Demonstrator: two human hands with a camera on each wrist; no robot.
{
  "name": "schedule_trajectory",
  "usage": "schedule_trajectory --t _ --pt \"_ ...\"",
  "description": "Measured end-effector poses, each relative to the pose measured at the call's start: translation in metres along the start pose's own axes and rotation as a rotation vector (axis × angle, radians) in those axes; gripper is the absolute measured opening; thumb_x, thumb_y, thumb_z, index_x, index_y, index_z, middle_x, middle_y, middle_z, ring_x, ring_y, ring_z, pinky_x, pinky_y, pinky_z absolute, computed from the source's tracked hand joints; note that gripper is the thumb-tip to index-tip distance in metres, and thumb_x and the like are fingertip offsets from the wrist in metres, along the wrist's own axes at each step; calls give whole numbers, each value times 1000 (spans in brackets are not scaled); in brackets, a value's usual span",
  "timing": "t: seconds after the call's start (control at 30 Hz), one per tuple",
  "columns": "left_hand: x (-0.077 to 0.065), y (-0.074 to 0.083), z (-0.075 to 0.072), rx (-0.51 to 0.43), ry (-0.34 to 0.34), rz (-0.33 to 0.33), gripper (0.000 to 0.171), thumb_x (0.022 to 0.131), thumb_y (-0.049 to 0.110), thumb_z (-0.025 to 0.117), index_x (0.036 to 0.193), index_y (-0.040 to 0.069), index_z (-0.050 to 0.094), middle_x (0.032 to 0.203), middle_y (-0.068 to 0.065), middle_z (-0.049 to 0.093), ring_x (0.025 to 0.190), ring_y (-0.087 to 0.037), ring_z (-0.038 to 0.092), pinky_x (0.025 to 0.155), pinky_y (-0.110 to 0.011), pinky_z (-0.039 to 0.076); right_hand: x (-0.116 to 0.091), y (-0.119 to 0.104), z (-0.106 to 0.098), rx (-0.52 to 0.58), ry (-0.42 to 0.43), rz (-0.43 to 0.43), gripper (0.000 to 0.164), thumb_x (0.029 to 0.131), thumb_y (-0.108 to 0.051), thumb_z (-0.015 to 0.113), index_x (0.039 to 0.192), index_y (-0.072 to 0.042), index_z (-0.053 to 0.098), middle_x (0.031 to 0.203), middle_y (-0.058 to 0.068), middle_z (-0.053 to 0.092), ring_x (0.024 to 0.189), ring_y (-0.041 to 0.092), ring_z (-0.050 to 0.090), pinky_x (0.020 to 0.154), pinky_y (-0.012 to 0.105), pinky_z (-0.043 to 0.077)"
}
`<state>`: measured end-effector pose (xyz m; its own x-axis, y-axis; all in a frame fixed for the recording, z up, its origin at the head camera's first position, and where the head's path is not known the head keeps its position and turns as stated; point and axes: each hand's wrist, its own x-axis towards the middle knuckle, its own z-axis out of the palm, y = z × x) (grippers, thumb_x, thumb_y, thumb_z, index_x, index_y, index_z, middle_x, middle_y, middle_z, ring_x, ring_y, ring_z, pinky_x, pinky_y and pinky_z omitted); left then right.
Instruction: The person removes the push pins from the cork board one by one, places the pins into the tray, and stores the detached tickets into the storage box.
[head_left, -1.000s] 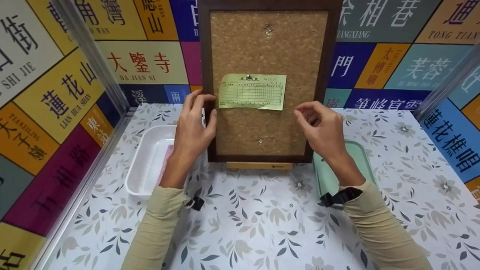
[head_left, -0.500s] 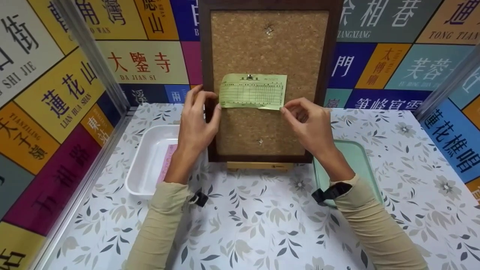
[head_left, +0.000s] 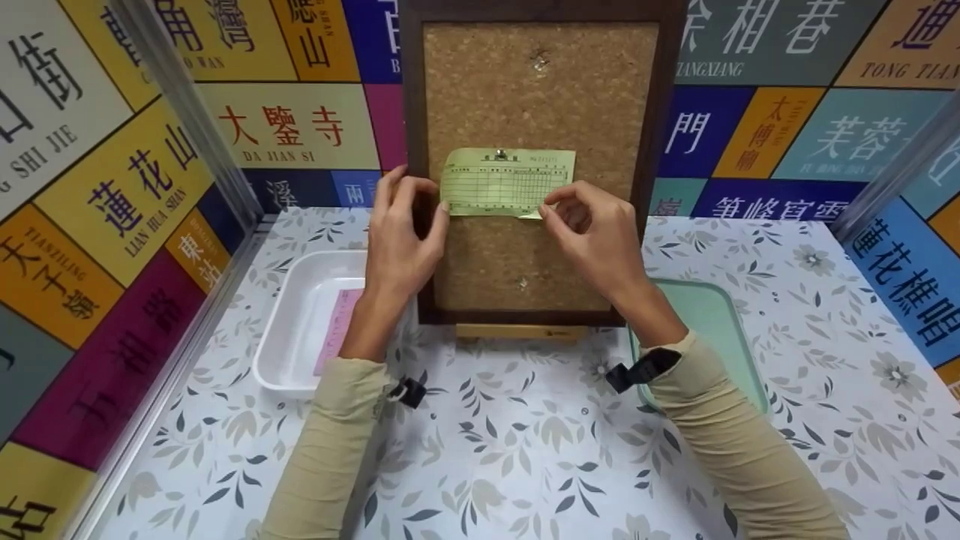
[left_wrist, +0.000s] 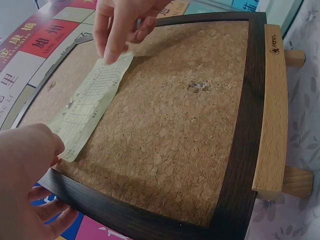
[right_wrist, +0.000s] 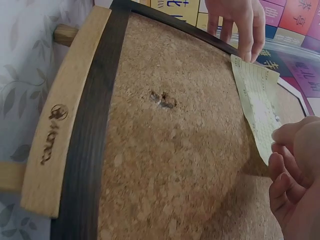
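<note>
Now the right hand pinches the bottom edge of a thin, yellow-green paper slip between its thumb and finger. The left hand sits at the other end, thumb touching the slip's corner and fingers by the frame's edge; I can't tell if it grips anything. The slip lies across the middle of a bumpy brown corkboard, with a small shiny pin at its top. Dark, smooth wood makes the frame, above a pale wooden bar. On the flowery tabletop, a white tray with round corners holds a flat pink paper. Near the right arm is a green tray.
</note>
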<state>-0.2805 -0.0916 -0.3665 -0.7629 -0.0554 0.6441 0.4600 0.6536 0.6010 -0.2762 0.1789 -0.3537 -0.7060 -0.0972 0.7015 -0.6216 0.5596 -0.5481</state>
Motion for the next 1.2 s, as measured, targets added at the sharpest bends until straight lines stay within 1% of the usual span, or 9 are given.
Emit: schedule_trajectory --t 0.2,0.33,0.5,0.63,0.8,1.03,1.2 --pt "2 0 3 -3 0 13 23 103 28 71 118 11 72 153 -15 55 152 -27 48 127 -45 41 9 -3 5 -39 -9 0 9 100 -16 75 105 -11 80 89 -1 79 59 11 60 59 17 46" --pt "2 2 4 -13 -14 8 23 103 28 71 119 10 71 155 -16 54 153 -29 47 126 -47 41 12 -5 6 -66 5 -2 9 100 -17 74 105 -12 81 92 -1 80 58 12 56 59 19 43" --pt "2 3 4 -23 -16 7 23 103 26 72 118 9 71 156 -17 52 152 -32 48 125 -49 43 18 -9 10 -89 12 -6 11 99 -17 73 105 -13 81 93 -1 80 57 12 52 61 22 40" --pt "1 2 5 -16 -20 0 22 103 27 72 116 9 71 158 -18 50 150 -34 50 123 -50 45 23 -11 14 -103 5 0 13 99 -17 72 107 -13 81 94 -1 80 58 12 52 62 24 40" --pt "-2 0 6 -17 -30 -12 21 103 27 70 115 10 71 159 -17 50 151 -34 50 123 -50 45 29 -13 18 -107 -5 2 14 100 -17 71 108 -14 81 94 -1 79 60 12 53 64 25 41" --pt "-1 -2 6 -34 -5 3 21 105 26 69 113 8 71 154 -18 53 152 -32 48 125 -49 43 39 -19 25 -96 -10 -20 17 100 -21 76 114 -13 80 95 1 78 65 13 55 66 25 42" --pt "2 -2 7 -24 20 14 21 105 28 67 114 9 69 151 -16 55 152 -27 47 125 -43 43 44 -23 30 -78 20 -50 18 99 -21 79 114 -10 81 95 5 77 64 13 55 64 24 42"
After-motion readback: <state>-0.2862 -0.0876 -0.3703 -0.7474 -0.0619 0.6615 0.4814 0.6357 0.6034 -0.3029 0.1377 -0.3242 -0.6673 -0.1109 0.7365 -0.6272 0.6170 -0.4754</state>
